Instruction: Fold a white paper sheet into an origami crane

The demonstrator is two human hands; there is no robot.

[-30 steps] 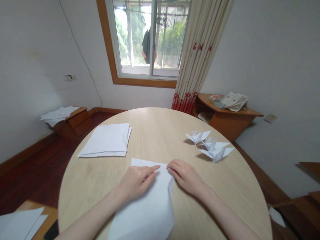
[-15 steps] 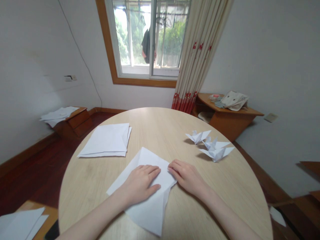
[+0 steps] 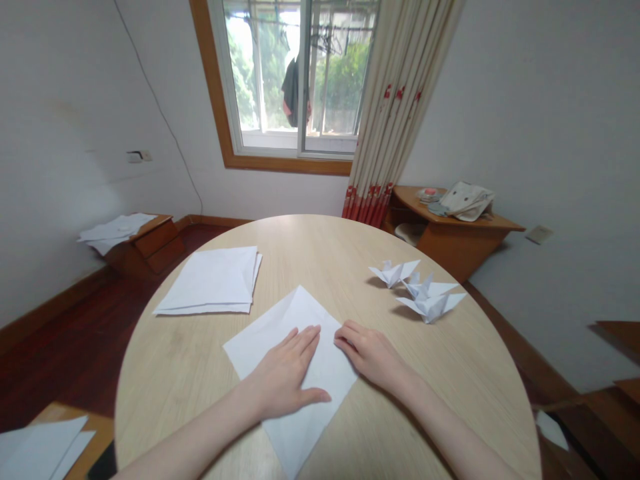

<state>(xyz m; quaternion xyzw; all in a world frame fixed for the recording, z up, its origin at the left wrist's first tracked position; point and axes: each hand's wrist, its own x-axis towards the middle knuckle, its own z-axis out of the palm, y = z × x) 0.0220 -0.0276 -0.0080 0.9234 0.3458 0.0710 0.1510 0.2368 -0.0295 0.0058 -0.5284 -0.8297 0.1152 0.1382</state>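
A white sheet of paper [image 3: 300,308] lies turned like a diamond on the round table, one corner pointing away and one towards me. Flat on its middle rests my left hand [image 3: 286,379], fingers stretched and thumb spread to the right. At the sheet's right edge, my right hand [image 3: 367,351] has its fingers curled together in a pinch on the paper; the fingertips are partly hidden. Several folded paper cranes [image 3: 431,305] stand beyond my right hand. Further off to the left is a stack of white paper [image 3: 207,280].
The round wooden table [image 3: 320,247] fills the middle of the view. At the lower left, more paper [image 3: 40,443] lies on a stool. A corner shelf [image 3: 465,233] holding a cloth bag [image 3: 467,200] stands at the back right, beside a curtain [image 3: 395,100] and a window.
The sheet has turned on the table, its far corner shifting right and its left corner moving up. My left thumb has spread further. My right hand stays at the right edge.
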